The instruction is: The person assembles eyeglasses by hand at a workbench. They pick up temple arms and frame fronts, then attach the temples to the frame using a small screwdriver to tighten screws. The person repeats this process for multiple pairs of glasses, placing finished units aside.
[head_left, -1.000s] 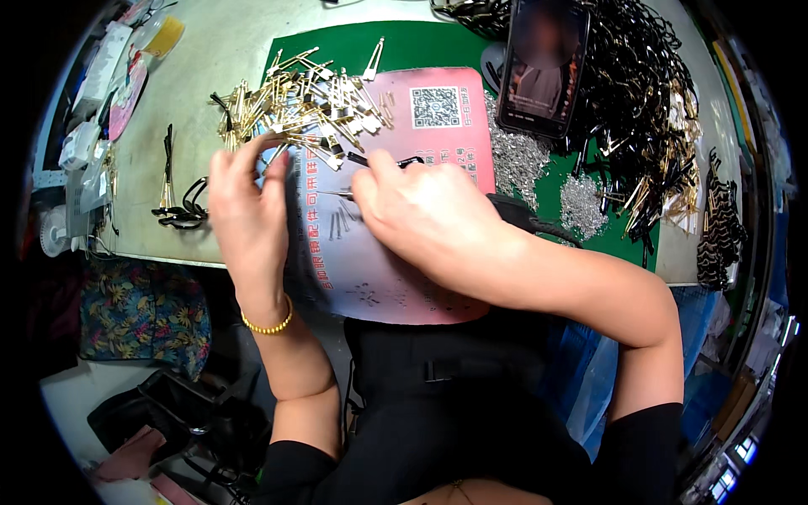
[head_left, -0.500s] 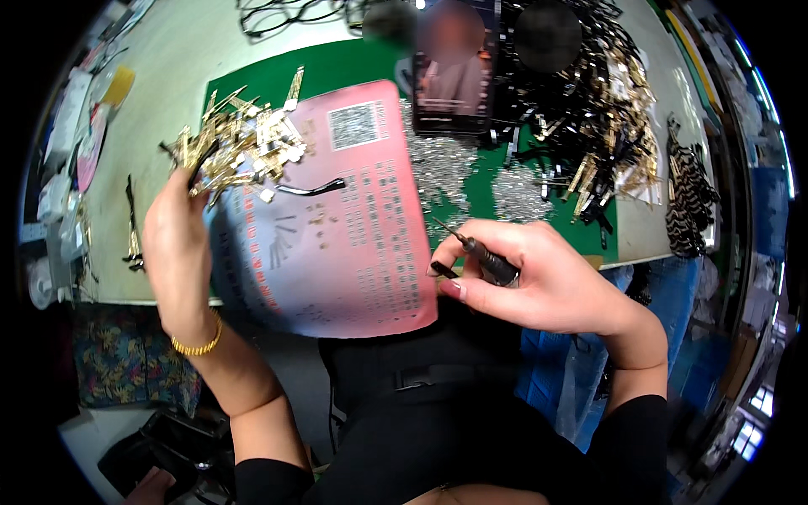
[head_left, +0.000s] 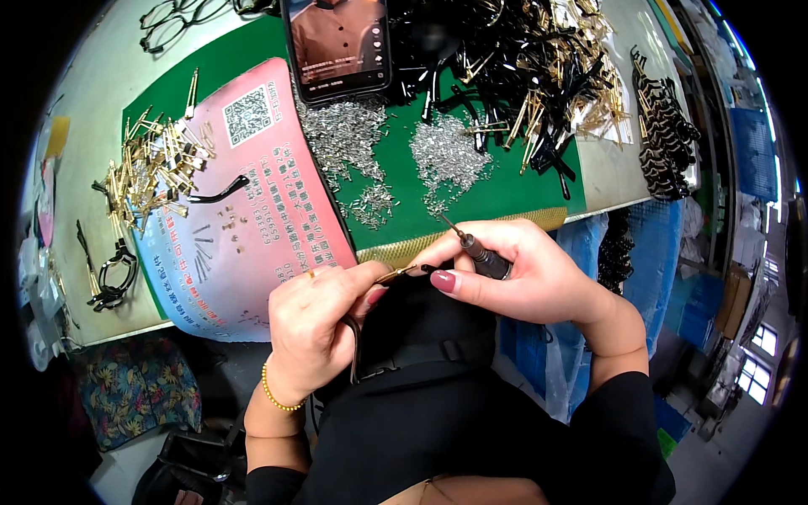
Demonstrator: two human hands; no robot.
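My left hand [head_left: 316, 324] is closed on an eyeglass temple; its gold end [head_left: 394, 273] points right from the fingertips and a dark end hangs below the fist. My right hand [head_left: 539, 278] grips a dark-handled screwdriver [head_left: 486, 257], blade pointing up and left. Between its thumb and finger there is also a small black piece [head_left: 428, 268]. Its tip meets or nearly meets the gold end; contact is hard to make out. Both hands are close together over the table's near edge. Left of them, gold temple parts [head_left: 164, 168] lie heaped on a pink-blue printed sheet [head_left: 278, 172].
Silvery small metal parts lie in piles [head_left: 450, 160] on the green mat [head_left: 396, 177]. A phone [head_left: 341, 50] stands behind them. Black and gold temples [head_left: 539, 76] are heaped at the far right, with a patterned bundle [head_left: 665, 135] beyond. Eyeglass frames [head_left: 177, 21] lie far left.
My left hand has come from the gold heap to my right hand, bringing a temple. My right hand keeps the screwdriver and black piece. The view has shifted to the right.
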